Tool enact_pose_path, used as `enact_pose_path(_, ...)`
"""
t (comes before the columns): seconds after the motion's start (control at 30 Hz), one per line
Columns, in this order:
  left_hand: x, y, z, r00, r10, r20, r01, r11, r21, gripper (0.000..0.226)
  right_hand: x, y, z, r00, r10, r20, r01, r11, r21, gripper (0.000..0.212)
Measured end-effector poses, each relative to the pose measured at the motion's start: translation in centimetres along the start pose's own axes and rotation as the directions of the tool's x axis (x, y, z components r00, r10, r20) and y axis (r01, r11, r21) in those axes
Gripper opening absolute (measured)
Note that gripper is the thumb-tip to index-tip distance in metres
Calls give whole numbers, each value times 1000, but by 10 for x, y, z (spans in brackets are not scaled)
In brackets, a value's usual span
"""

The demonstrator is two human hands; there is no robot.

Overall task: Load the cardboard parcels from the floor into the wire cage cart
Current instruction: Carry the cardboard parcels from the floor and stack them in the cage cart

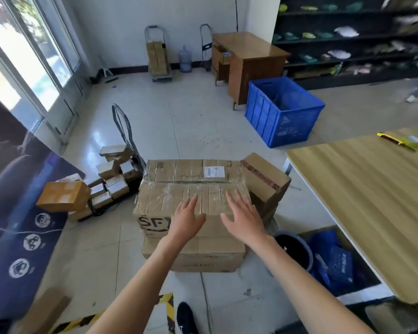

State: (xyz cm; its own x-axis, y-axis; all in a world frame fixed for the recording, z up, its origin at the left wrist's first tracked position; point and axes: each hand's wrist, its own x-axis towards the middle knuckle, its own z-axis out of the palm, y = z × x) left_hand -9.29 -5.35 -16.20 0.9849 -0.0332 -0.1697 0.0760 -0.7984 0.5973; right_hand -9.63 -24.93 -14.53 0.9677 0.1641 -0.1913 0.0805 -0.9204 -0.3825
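Note:
A large taped cardboard parcel [191,186] with a white label sits on top of another flat parcel [203,256] on the tiled floor in front of me. A smaller brown parcel [266,179] leans against its right side. My left hand [187,220] and my right hand [244,218] hover over the near edge of the large parcel, both with fingers spread and holding nothing. An orange-brown parcel [63,196] and several small boxes [114,174] lie to the left beside a folding hand trolley [126,133]. No wire cage cart is in view.
A blue plastic crate [282,109] stands behind on the right beside a wooden desk [249,61]. A wooden table [362,196] fills the right side, with a dark bin [295,249] and blue bags [333,256] under it. Dark shelving lines the back right; glass doors are at the left.

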Motion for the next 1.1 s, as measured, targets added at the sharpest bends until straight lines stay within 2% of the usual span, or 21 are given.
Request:
enact_pose_path(0.17, 82, -48, -18, 995, -58, 75, 54, 997, 61, 73, 71, 2, 6, 996, 87, 34, -88, 996, 22, 73)
enact_pose_path(0.3, 130, -94, -30, 976, -183, 120, 169, 979, 114, 74, 112, 20, 23, 981, 177, 83, -181, 982, 50, 77)
enact_pose_path(0.43, 172, -139, -40, 936, -333, 115, 307, 930, 200, 84, 151, 48, 38, 947, 265, 181, -276, 960, 39, 79)
enact_pose_path(0.57, 197, -173, -43, 892, -451, 26, 419, 847, 328, 97, 196, 84, 56, 908, 319, 270, -329, 944, -10, 80)
enact_pose_path(0.67, 209, -213, -36, 810, -586, 15, 569, 792, 221, 116, 232, 113, 71, 875, 346, 337, -359, 933, -25, 85)
enact_pose_path(0.73, 215, -237, -31, 734, -667, 127, 678, 732, -71, 126, 253, 131, 81, 847, 377, 375, -409, 912, 7, 92)
enact_pose_path(0.77, 218, -243, -29, 686, -709, 165, 726, 649, -230, 120, 263, 137, 85, 832, 393, 392, -441, 897, 37, 97)
enact_pose_path(0.83, 223, -244, -28, 619, -758, 205, 763, 519, -385, 97, 274, 145, 90, 798, 425, 428, -519, 845, 128, 105)
enact_pose_path(0.93, 232, -240, -28, 589, -778, 220, 777, 470, -418, 81, 282, 143, 88, 779, 463, 424, -579, 789, 203, 106)
enact_pose_path(1.1, 204, -226, -57, 579, -799, 162, 767, 467, -441, 68, 298, 107, 57, 844, 409, 347, -474, 872, 125, 101)
